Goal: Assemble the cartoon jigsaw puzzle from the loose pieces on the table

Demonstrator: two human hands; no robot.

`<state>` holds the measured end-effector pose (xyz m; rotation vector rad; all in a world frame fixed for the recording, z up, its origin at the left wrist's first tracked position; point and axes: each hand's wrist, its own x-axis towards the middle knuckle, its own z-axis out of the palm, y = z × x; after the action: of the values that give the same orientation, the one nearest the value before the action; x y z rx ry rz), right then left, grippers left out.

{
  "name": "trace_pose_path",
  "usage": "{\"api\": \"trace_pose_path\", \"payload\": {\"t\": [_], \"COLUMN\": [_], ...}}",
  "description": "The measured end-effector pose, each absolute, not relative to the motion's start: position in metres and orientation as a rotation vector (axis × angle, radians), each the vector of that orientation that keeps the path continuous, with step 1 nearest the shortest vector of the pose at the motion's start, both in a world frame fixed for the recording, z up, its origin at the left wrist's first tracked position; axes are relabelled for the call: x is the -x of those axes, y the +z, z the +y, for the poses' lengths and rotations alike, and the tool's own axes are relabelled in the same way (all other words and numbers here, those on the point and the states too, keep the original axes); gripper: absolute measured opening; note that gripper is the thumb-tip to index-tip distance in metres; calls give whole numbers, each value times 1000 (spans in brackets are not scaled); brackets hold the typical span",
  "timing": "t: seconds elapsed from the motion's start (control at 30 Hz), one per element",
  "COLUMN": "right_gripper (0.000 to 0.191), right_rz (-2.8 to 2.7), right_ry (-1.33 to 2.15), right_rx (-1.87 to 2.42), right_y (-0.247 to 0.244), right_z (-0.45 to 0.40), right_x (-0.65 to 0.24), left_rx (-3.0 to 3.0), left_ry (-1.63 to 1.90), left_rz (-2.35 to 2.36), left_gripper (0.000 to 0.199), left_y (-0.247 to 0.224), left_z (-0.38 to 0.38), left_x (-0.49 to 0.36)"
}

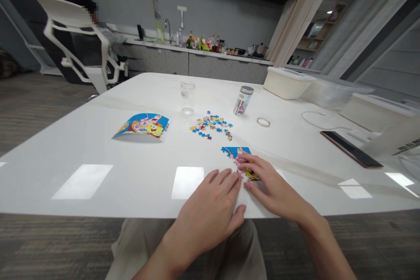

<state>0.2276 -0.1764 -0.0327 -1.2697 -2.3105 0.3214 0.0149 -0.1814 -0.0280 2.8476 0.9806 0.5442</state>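
A partly joined jigsaw puzzle (242, 151) lies near the table's front edge, showing blue, pink and yellow cartoon parts. My right hand (267, 186) rests over its right side, fingers spread and touching the pieces, covering part of the picture. Beside its lower left corner my left hand (215, 203) lies palm down, index fingertip at the puzzle's edge and thumb apart. Beyond both hands is a scattered pile of loose puzzle pieces (215, 123). To the left a curved picture sheet (144, 124) shows a similar cartoon image.
A clear jar (187, 100) and a printed canister with a grey lid (243, 101) stand behind the pieces. A ring-shaped lid (263, 122) lies right of them. Farther right are a dark phone-like device (351, 148), cables and storage boxes (288, 83). A person sits beyond a white chair (78, 35).
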Motion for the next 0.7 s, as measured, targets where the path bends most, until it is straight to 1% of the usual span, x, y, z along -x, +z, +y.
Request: {"api": "trace_pose_path", "payload": {"t": [0.3, 0.53, 0.7], "right_gripper": [32, 33, 38], "right_rz": [-2260, -2248, -2254], "right_ry": [405, 418, 429], "right_rx": [1259, 1256, 1214], "right_y": [-32, -31, -29], "right_z": [-176, -177, -177], "right_x": [-230, -230, -230], "left_rx": [-2873, -2839, -2833], "left_ry": [525, 527, 529], "left_rz": [989, 1010, 1004], "left_gripper": [39, 43, 41], "left_y": [-25, -24, -25], "left_z": [-182, -183, -181], "left_x": [-15, -15, -15]}}
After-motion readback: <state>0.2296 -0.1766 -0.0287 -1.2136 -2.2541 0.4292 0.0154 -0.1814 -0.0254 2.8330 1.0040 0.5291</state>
